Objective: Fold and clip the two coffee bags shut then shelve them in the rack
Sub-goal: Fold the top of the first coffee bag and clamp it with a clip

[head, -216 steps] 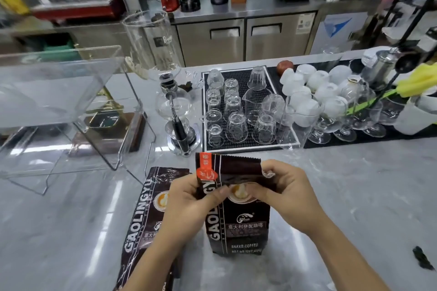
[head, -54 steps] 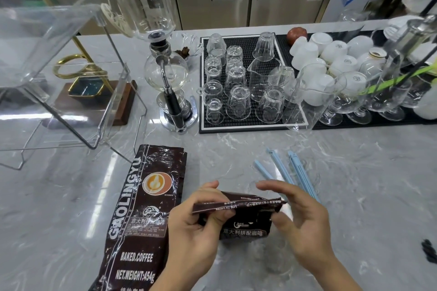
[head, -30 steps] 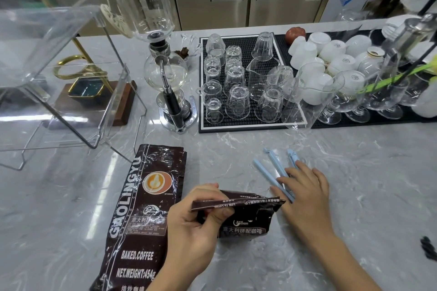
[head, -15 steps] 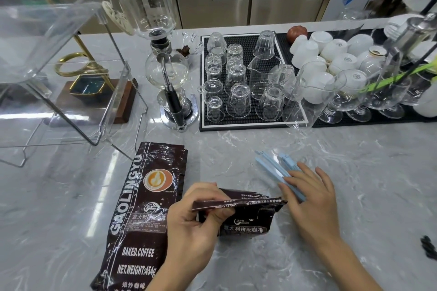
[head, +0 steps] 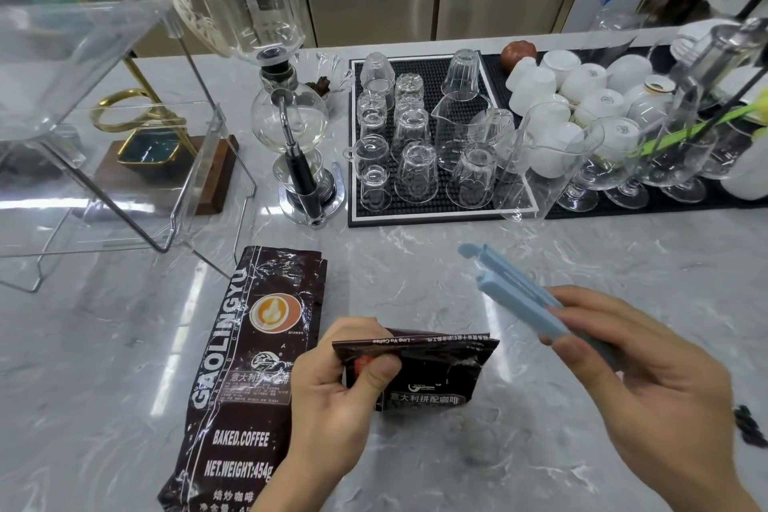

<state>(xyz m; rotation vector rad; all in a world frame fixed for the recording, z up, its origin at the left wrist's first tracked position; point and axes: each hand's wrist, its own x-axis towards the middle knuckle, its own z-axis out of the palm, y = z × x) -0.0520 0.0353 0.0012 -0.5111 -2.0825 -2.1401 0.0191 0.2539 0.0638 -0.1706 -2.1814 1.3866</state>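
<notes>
A dark brown coffee bag (head: 432, 382) stands on the marble counter with its top folded down. My left hand (head: 336, 395) pinches the left end of that fold. My right hand (head: 648, 382) holds light blue bag clips (head: 519, 295) lifted off the counter, just right of the bag; their long bars point up and left. A second coffee bag (head: 245, 370) of the same brand lies flat and unfolded to the left. The clear acrylic rack (head: 95, 129) on a wire frame stands at the far left.
A glass siphon brewer (head: 291, 129) stands behind the flat bag. A black mat (head: 436, 71) with several upturned glasses, white cups (head: 582, 87) and stemmed glasses (head: 615, 162) line the back. A small dark object (head: 750, 426) lies at the right edge.
My right hand has picked the blue clips up off the counter and drawn them toward me. My left hand keeps its pinch on the folded bag top.
</notes>
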